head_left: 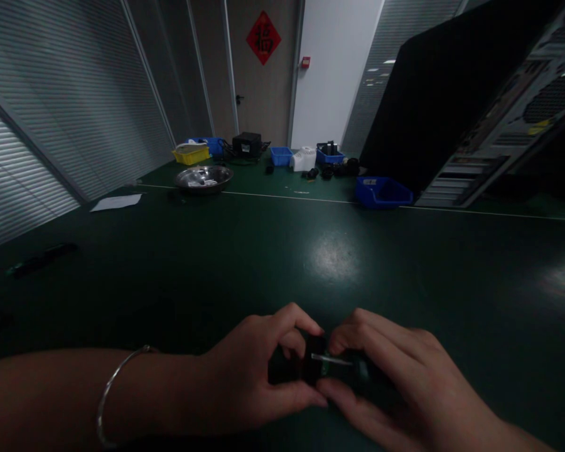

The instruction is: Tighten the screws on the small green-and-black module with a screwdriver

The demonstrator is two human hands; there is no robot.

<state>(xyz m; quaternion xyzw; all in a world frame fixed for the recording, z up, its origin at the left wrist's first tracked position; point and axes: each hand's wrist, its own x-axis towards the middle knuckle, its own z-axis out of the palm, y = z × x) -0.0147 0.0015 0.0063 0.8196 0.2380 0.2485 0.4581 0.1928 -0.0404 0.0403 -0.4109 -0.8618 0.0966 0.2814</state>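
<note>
At the bottom middle of the head view, a small dark piece (314,351) with a green part and a thin shiny strip lies between my hands. My left hand (258,364) closes its thumb and index finger on the left end of this piece. From the other side, my right hand (400,358) grips it with curled fingers above and the thumb below. Dim light and my fingers hide much of the piece, so its exact kind does not show. A silver bangle (106,395) circles my left wrist.
A computer case (499,125) stands at the right behind a blue bin (383,193). Farther back are a metal bowl (204,181), a yellow basket (191,155) and a white plastic part (304,159). A dark slim object (42,258) lies on the green table (207,251) at left.
</note>
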